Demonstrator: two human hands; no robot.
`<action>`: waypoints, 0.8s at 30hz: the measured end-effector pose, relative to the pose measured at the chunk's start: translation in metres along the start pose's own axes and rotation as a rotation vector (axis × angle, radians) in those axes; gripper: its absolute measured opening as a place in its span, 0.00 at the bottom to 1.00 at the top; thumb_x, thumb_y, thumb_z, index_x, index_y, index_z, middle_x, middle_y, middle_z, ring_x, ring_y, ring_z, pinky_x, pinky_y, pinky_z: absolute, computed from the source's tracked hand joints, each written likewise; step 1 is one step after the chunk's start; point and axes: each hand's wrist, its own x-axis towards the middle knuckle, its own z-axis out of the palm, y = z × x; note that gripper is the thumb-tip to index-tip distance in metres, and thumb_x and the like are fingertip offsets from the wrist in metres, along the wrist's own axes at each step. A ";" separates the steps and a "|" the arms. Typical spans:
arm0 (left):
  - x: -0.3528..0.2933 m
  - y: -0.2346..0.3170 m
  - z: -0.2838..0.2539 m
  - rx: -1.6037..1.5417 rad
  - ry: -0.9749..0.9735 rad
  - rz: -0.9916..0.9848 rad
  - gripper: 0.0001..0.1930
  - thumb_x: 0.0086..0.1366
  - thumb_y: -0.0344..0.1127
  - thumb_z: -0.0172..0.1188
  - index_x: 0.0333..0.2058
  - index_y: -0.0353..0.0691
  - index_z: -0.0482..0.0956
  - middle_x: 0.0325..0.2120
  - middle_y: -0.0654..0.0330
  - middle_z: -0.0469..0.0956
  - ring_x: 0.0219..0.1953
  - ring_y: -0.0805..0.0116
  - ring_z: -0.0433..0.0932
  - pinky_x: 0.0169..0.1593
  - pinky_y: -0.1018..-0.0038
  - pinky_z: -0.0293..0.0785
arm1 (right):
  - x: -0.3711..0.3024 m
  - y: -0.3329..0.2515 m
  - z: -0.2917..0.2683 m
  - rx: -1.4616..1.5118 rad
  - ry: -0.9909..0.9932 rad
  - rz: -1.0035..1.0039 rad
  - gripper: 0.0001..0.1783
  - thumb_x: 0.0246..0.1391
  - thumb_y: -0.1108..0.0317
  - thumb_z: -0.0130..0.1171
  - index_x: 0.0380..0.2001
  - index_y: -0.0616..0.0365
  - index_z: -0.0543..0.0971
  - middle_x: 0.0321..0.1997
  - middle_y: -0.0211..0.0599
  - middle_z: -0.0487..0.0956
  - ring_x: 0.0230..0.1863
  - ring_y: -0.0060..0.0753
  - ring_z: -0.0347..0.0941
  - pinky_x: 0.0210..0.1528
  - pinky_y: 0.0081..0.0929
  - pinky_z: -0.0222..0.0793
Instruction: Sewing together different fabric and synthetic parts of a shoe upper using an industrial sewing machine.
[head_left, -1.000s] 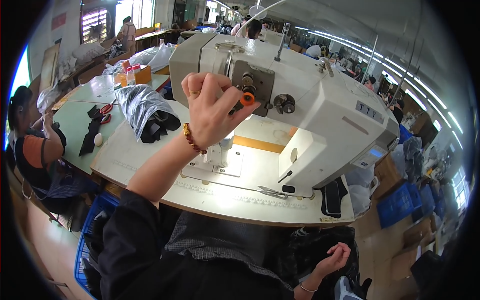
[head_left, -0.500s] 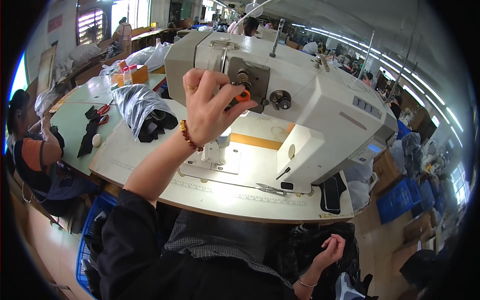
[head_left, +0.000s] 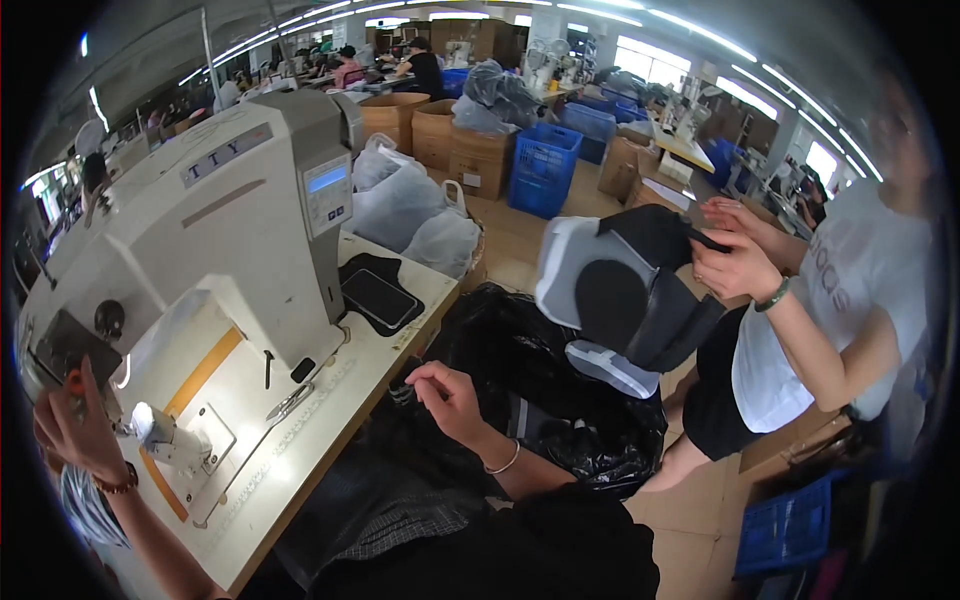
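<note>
At the far left, my left hand [head_left: 82,432] has its fingers at a small orange knob [head_left: 75,381] on the front of a white sewing machine [head_left: 230,220]. My right hand [head_left: 452,404] hangs beyond the table's front edge, fingers loosely bent and apart, holding nothing I can see. Below it spreads a large black plastic bag [head_left: 600,440]. Above that bag, a person standing at the right holds a grey, black and white padded fabric piece [head_left: 625,285] in their own hands [head_left: 735,255].
On the sewing table [head_left: 300,440] lie metal thread snips [head_left: 290,403] and a phone [head_left: 381,297] on dark cloth. Behind stand white plastic bags [head_left: 405,210], cardboard boxes [head_left: 478,160] and a blue crate [head_left: 545,170]. Another blue crate [head_left: 785,530] is at the lower right.
My view has swung to the right, bringing in the standing person and the padded piece. My left hand stays at the orange knob; my right hand remains loosely bent off the table.
</note>
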 end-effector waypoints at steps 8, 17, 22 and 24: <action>-0.010 -0.010 0.001 -0.024 -0.014 0.023 0.16 0.51 0.45 0.78 0.27 0.42 0.82 0.31 0.67 0.78 0.34 0.68 0.74 0.40 0.70 0.71 | -0.002 -0.002 0.005 0.033 0.020 -0.052 0.06 0.63 0.76 0.52 0.36 0.64 0.79 0.23 0.25 0.74 0.24 0.10 0.66 0.26 0.12 0.60; -0.007 0.006 -0.009 -0.094 0.036 0.034 0.17 0.53 0.41 0.76 0.40 0.45 0.84 0.38 0.66 0.80 0.41 0.65 0.76 0.49 0.66 0.67 | -0.023 0.012 -0.002 0.519 0.080 0.292 0.20 0.64 0.72 0.48 0.58 0.55 0.61 0.37 0.38 0.72 0.27 0.27 0.69 0.29 0.21 0.67; -0.032 0.041 -0.045 -0.253 -0.021 -0.016 0.18 0.48 0.33 0.74 0.40 0.44 0.83 0.39 0.57 0.77 0.47 0.56 0.73 0.56 0.55 0.61 | -0.086 0.014 -0.025 0.646 0.431 0.505 0.19 0.60 0.69 0.53 0.53 0.53 0.64 0.45 0.34 0.67 0.36 0.32 0.71 0.42 0.33 0.70; -0.044 0.051 -0.054 -0.308 -0.099 0.057 0.18 0.47 0.33 0.74 0.39 0.44 0.82 0.40 0.57 0.76 0.46 0.55 0.72 0.57 0.53 0.61 | -0.114 0.017 -0.049 0.778 0.569 0.673 0.11 0.65 0.57 0.53 0.44 0.49 0.68 0.40 0.29 0.68 0.37 0.30 0.68 0.42 0.33 0.66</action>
